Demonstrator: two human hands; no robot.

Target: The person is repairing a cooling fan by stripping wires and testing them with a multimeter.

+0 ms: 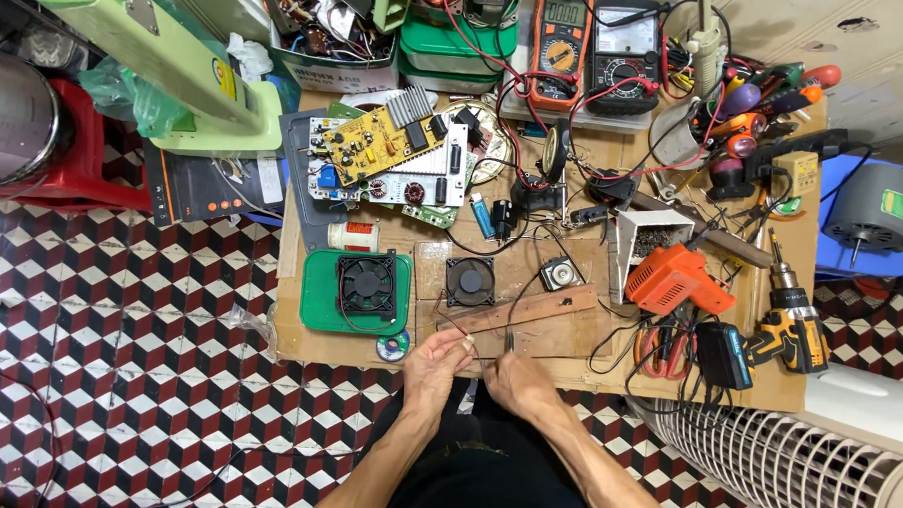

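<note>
Left hand (436,358) pinching thin wires (450,322) just below small black fan (470,281), right hand (512,371) gripping dark tool (510,338) beside it

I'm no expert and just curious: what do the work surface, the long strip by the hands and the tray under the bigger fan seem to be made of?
The work surface looks like brown cardboard: matte, with taped seams. The long strip seems to be bare wood, reddish-brown and unvarnished, though that is less sure. The green tray under the bigger fan looks like smooth moulded plastic with rounded corners.
</note>
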